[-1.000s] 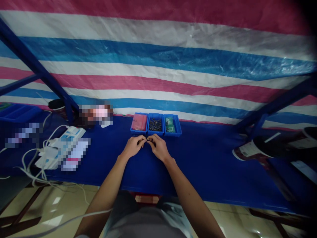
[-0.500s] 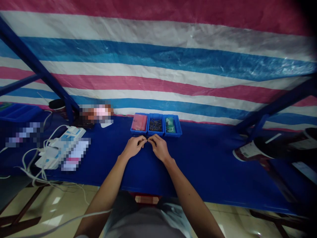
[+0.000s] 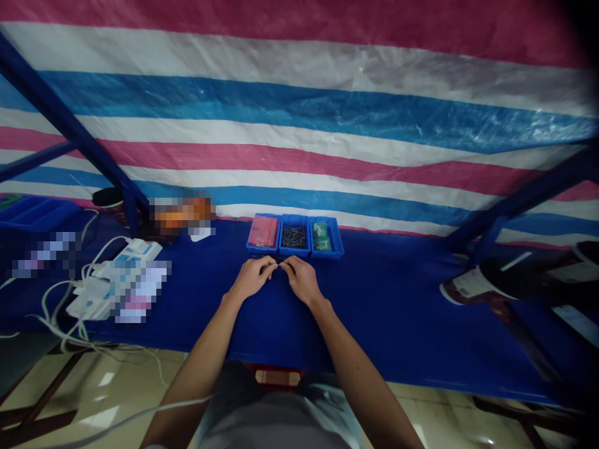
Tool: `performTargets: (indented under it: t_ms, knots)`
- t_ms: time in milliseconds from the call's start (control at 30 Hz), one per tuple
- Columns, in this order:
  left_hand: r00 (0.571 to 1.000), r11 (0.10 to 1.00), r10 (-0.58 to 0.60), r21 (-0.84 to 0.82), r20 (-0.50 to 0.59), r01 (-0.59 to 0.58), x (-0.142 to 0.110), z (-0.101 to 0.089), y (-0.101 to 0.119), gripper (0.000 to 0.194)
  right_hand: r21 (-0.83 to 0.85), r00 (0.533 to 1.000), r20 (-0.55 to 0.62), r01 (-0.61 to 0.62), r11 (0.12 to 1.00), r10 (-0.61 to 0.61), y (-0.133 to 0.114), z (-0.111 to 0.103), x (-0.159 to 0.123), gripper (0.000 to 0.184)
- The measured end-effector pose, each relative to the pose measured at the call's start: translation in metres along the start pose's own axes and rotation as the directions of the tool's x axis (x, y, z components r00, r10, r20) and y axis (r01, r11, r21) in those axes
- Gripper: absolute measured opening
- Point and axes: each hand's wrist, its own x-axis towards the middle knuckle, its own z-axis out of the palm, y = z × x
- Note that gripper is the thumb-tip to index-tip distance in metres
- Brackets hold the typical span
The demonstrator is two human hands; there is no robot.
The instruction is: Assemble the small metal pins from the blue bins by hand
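Note:
My left hand (image 3: 255,275) and my right hand (image 3: 301,277) meet just above the blue table, fingertips almost touching. Both are closed in a pinch around a small dark piece (image 3: 279,265) that spans the gap between them; it is too small to name. Right behind my hands stand three blue bins in a row. The left bin (image 3: 255,251) holds pink plastic bags. In the middle bin (image 3: 294,252) lies a heap of dark, thin screws. Small green plastic packets fill part of the right bin (image 3: 328,255).
To the left, a white power strip (image 3: 116,274) lies among tangled cables (image 3: 60,324). Cups (image 3: 472,284) with dark tops stand at the right. Blue frame posts (image 3: 75,131) rise at both sides, before a striped tarp (image 3: 299,125). A cable (image 3: 154,410) crosses my left forearm.
My right fingertips have shifted very slightly to the right, away from the left ones. Otherwise both hands keep their place and their pinch.

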Motion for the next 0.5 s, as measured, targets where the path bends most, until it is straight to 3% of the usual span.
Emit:
performTargets:
  t_ms: [200, 500]
  knots:
    - [1.000, 0.999, -0.003, -0.032, -0.007, 0.003, 0.0000, 0.0000, -0.0005, 0.024, 0.094, 1.000, -0.006, 0.006, 0.996, -0.006, -0.0002, -0.0009, -0.0004, 0.019]
    - [0.999, 1.000, -0.012, 0.025, -0.038, 0.013, -0.0010, 0.0017, -0.0032, 0.028, 0.076, 0.999, -0.014, 0.052, 0.996, -0.051, -0.0041, -0.0038, -0.0001, 0.015]
